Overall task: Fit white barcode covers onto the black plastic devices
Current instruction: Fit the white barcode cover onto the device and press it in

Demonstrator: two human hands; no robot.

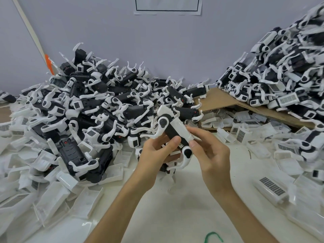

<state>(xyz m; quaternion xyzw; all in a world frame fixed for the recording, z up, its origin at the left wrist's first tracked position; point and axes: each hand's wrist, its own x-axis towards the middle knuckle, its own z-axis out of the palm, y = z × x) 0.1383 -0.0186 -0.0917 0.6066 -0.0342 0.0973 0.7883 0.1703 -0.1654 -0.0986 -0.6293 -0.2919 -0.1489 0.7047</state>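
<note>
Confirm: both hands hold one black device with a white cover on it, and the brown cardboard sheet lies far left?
Wrong on the side: the head view shows the cardboard sheet at the right, not the left. The left hand and right hand do both hold the black device with its white cover.

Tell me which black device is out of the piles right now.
The black device held up between the left hand and right hand, a white cover along its upper side; all others lie heaped on the table.
</note>
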